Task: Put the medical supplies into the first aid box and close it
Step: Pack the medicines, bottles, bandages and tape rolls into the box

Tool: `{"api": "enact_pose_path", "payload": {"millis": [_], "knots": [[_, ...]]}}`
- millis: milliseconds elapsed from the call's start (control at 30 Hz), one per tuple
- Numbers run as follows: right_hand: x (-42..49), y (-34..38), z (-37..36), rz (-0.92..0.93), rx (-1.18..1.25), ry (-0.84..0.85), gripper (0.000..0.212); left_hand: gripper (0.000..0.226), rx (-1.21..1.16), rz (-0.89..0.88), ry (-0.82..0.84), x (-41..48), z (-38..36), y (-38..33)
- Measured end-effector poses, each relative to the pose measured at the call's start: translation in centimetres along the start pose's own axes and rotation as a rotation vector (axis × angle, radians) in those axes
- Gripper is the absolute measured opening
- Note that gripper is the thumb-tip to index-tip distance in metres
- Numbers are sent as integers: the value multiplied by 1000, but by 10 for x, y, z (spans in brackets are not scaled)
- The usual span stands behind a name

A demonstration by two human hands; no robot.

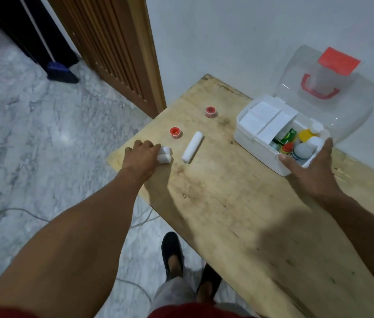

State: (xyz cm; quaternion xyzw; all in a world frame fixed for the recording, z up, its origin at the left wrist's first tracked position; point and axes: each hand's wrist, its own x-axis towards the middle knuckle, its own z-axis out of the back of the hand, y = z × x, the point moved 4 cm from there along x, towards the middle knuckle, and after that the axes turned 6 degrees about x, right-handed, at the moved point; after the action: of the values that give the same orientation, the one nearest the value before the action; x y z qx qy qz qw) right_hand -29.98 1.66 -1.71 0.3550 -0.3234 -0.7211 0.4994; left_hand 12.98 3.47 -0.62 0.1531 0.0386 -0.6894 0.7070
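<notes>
The white first aid box (pixel 248 136) stands open at the back right of the wooden table, its clear lid (pixel 332 104) with a red handle tipped back against the wall. Bottles and packets fill its right half; a white tray covers the left half. My right hand (pixel 312 166) grips the box's near right corner. My left hand (pixel 142 157) closes its fingers on two small white gauze rolls (pixel 165 154) near the table's left edge. A longer white bandage roll (pixel 192 146) lies just right of them. Two red tape spools (pixel 176 132) (pixel 211 111) sit farther back.
The wooden table (pixel 238 214) ends close to my left hand, with marble floor (pixel 32 145) below. A wooden slatted door (pixel 117 47) stands behind the table's far corner. Cables run across the floor by my feet (pixel 174 255).
</notes>
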Motion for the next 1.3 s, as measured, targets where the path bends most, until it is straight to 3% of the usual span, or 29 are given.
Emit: {"api": "enact_pose_path", "payload": {"millis": [200, 367, 500, 633, 733, 800, 900, 1000, 1100, 1233, 1300], "knots": [[3, -1, -1, -2, 0, 1, 125, 33, -38, -33, 13, 13, -2, 2], [-2, 4, 0, 11, -2, -3, 126, 37, -117, -57, -15, 7, -1, 3], [-5, 7, 1, 24, -6, -8, 127, 29, -245, -107, -163, -10, 13, -9], [-10, 9, 1, 2, -18, -2, 128, 23, -484, -33, -261, -19, 37, -37], [-9, 10, 2, 5, -21, 7, 130, 52, -764, 1, -237, -21, 57, -63], [-8, 9, 2, 12, -40, 11, 130, 60, -903, -13, -224, -21, 71, -81], [-9, 9, 4, 18, -51, 12, 129, 36, -1004, -14, -200, -15, 94, -110], [-10, 10, 5, -9, -62, 37, 131, 20, -1236, -54, -73, -6, 112, -139], [-10, 11, 5, -4, -79, 31, 132, 5, -1310, -110, 11, 5, 127, -158], [-9, 10, 4, -4, -110, 6, 133, 10, -1372, -177, 91, 22, 145, -184], [-9, 10, 4, -20, -117, 1, 134, 11, -1295, -249, 86, 32, 152, -195]]}}
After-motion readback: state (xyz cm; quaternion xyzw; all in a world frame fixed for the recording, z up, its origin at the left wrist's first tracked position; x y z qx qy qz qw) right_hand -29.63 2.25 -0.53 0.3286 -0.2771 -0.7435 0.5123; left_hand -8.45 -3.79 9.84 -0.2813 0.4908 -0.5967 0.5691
